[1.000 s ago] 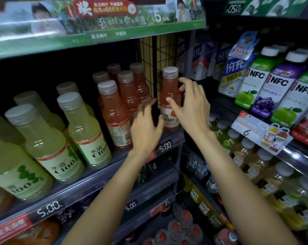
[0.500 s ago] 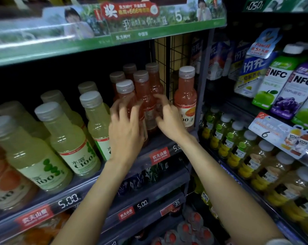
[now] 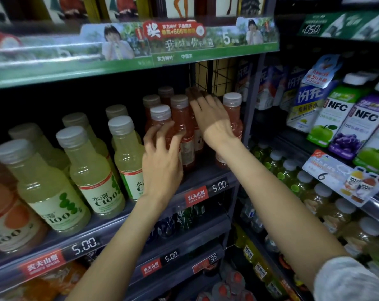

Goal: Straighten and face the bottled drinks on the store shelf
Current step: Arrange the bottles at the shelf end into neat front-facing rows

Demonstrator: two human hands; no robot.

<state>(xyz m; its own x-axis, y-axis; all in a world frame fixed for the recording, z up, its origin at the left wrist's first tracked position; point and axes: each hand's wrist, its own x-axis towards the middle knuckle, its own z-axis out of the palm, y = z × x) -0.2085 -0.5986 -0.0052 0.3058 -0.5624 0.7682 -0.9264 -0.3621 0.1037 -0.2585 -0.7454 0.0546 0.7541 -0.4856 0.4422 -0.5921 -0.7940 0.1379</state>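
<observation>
1. Left hand (image 3: 161,164) is seen at the front of the pink bottle group, fingers curled round the front pink bottle (image 3: 161,124) at its body; the bottle is held upright on the shelf (image 3: 206,177).
2. Right hand (image 3: 210,118) is reached deeper in, fingers fairly straight and laid against the rear pink bottles (image 3: 179,118); a firm grip cannot be told, fingertips are blurred.
3. One more pink bottle (image 3: 233,114) is stood alone just right of the right hand, beside the wire divider (image 3: 208,77), partly hidden by the wrist.
4. Pale yellow-green bottles (image 3: 90,170) are lined in rows left of the pink ones, labels turned forward, same shelf.
5. Price strip (image 3: 220,185) reading 5.00 is fixed along the shelf edge below the hands.
6. NFC juice bottles (image 3: 336,118) are shown on the neighbouring rack at right, well apart from both hands.
</observation>
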